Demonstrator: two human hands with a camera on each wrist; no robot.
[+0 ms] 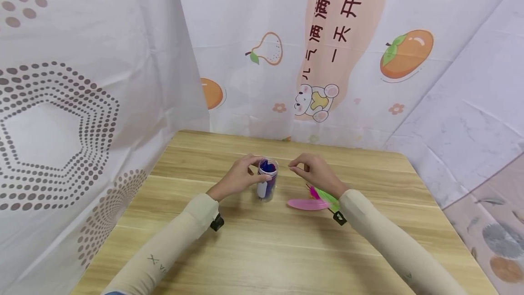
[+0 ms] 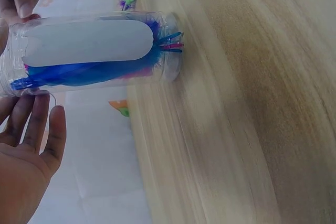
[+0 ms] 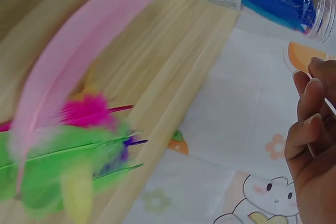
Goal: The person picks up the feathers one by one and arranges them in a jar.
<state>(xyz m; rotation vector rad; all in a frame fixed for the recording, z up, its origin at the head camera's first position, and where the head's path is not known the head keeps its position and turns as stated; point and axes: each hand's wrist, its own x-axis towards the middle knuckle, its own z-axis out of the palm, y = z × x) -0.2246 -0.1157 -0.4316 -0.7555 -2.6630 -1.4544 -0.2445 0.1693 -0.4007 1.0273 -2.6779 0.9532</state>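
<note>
A clear jar (image 1: 268,188) with a white label stands upright on the table, with blue and some pink feathers (image 2: 79,73) inside. My left hand (image 1: 238,177) grips it around the upper part, thumb on the near side. To the jar's right, my right hand (image 1: 317,174) hangs above the table with its thumb and fingertips drawn together; nothing shows between them. Its curled fingers (image 3: 315,135) appear at the edge of the right wrist view, apart from the jar. Below that hand lie a long pink feather (image 3: 86,40) and a green feather (image 3: 68,148).
Magenta (image 3: 89,111), yellow (image 3: 79,195) and purple feathers lie with the green one, partly overlapping. The wooden table (image 1: 262,249) ends at a printed cloth (image 1: 245,81) behind the jar. Black wrist mounts (image 1: 217,222) sit under both sleeves.
</note>
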